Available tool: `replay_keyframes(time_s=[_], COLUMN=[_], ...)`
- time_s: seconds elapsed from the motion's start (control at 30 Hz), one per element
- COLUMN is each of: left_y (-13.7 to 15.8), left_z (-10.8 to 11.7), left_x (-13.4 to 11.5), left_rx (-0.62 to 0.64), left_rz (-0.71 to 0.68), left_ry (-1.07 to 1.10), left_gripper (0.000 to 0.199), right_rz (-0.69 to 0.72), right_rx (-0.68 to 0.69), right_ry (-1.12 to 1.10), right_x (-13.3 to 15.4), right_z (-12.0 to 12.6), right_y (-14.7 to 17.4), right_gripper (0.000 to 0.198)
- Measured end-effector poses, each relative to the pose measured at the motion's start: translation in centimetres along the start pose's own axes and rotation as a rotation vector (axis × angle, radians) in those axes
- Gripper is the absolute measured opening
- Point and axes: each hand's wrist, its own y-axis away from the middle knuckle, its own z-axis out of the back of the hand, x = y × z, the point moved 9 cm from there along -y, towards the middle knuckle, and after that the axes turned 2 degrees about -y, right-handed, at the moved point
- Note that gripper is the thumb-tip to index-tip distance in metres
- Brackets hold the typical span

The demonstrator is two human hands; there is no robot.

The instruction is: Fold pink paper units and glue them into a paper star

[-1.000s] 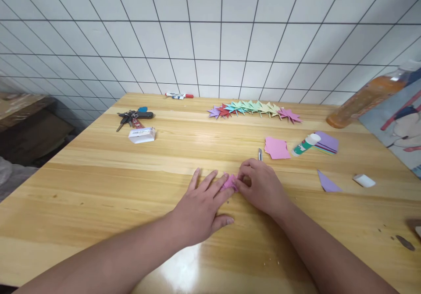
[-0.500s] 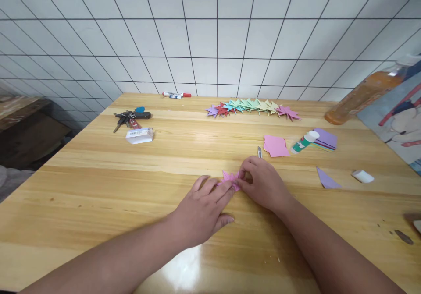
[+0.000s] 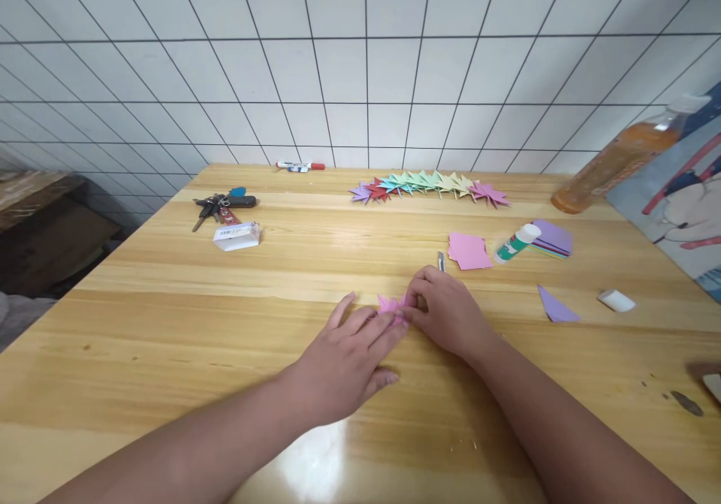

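Note:
A small pink folded paper piece point(image 3: 388, 305) with pointed tips lies on the wooden table, mostly covered by my fingers. My left hand point(image 3: 349, 357) rests over it, fingers stretched out and spread, the fingertips pressing on the paper. At its right side my right hand point(image 3: 444, 312) has thumb and index finger closed in a pinch on the edge of the pink paper. Just beyond that hand lies a utility knife point(image 3: 441, 262), partly hidden. A stack of pink paper sheets point(image 3: 469, 252) sits behind to the right.
Along the wall stretches a row of colourful folded paper pieces point(image 3: 428, 183). To the right are a glue stick point(image 3: 517, 243), purple sheets point(image 3: 553, 236), a purple triangle point(image 3: 556, 306), an eraser point(image 3: 616, 300) and a bottle point(image 3: 619, 158). Keys point(image 3: 217, 205), a small box point(image 3: 236, 236) and markers point(image 3: 300, 167) lie left.
My left index finger has lifted and spread further from the others. The right hand keeps its pinch on the pink paper. The whole view has shifted slightly.

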Motion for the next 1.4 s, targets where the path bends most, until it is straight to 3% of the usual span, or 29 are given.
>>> replay_keyframes(time_s=[0.17, 0.33, 0.57, 0.8, 1.03, 1.23, 1.4], left_y=[0.0, 0.2, 0.2, 0.2, 0.4, 0.4, 0.1], left_z=[-0.1, -0.1, 0.2, 0.3, 0.5, 0.7, 0.8], left_x=[0.0, 0.0, 0.1, 0.3, 0.4, 0.5, 0.5], left_rx=[0.002, -0.002, 0.008, 0.050, 0.039, 0.024, 0.006], left_rz=[0.006, 0.003, -0.039, -0.003, 0.004, 0.004, -0.006], left_ry=[0.000, 0.004, 0.074, 0.105, 0.085, 0.066, 0.071], left_gripper=[0.054, 0.052, 0.037, 0.034, 0.030, 0.034, 0.032], right_rz=[-0.023, 0.038, 0.017, -0.018, -0.037, -0.044, 0.028], right_rx=[-0.040, -0.073, -0.013, 0.005, 0.025, -0.037, 0.006], right_ry=[-0.010, -0.037, -0.093, -0.081, -0.049, 0.000, -0.053], right_x=[-0.1, 0.3, 0.2, 0.6, 0.1, -0.5, -0.4], right_z=[0.2, 0.5, 0.6, 0.4, -0.2, 0.3, 0.5], right_y=[-0.1, 0.0, 0.4, 0.4, 0.0, -0.4, -0.3], right_gripper=[0.008, 0.026, 0.006, 0.018, 0.016, 0.015, 0.012])
